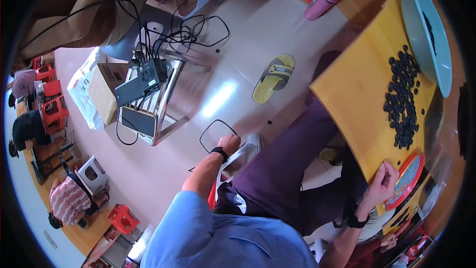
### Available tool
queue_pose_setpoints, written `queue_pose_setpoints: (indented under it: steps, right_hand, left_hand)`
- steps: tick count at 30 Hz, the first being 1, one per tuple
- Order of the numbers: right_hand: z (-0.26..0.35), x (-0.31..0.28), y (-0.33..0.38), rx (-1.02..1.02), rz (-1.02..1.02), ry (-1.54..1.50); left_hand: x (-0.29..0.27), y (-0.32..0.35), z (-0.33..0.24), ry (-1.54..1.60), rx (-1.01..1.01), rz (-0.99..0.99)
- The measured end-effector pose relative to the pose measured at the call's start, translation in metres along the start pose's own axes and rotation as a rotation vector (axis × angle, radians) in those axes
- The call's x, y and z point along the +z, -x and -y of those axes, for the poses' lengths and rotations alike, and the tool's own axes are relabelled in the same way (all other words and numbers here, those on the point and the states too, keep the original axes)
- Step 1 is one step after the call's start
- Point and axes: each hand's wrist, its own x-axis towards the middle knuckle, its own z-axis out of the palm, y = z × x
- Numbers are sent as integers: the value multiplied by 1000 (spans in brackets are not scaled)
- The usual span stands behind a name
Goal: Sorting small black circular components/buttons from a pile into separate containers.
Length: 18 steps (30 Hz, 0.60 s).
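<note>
My left hand (pixel 229 144), with a black watch on its wrist, is closed around the edge of a pale grey stool (pixel 249 148) beside my purple-trousered leg. A black cable loop (pixel 210 130) lies on the floor just left of it. My right hand (pixel 383 182), also with a black wristband, curls over the near edge of the yellow table (pixel 354 82) and grips the rim of a round red tray (pixel 409 177) holding small dark pieces. A pile of dark round beads (pixel 402 98) is spread on the table above the tray.
A pale blue bowl (pixel 426 34) stands at the table's far end. On the floor lie a yellow slipper (pixel 273 78) and a pink bottle (pixel 322 2). A metal stool (pixel 163 104) carries black devices and cables, next to a cardboard box (pixel 101 92). Other people sit at the left.
</note>
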Motion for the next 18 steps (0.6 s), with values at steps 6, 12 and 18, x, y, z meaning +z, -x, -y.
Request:
queue_pose_setpoints:
  steps: [6,12,18]
  right_hand:
    - [-2,-3,2,19,-3,77]
    - [2,-5,3,32,-30,170]
    - [29,11,7,19,41,191]
  left_hand:
    - [14,-35,-45,317,132,-274]
    - [31,-132,-91,-14,434,-394]
    - [75,-233,-34,133,461,-395]
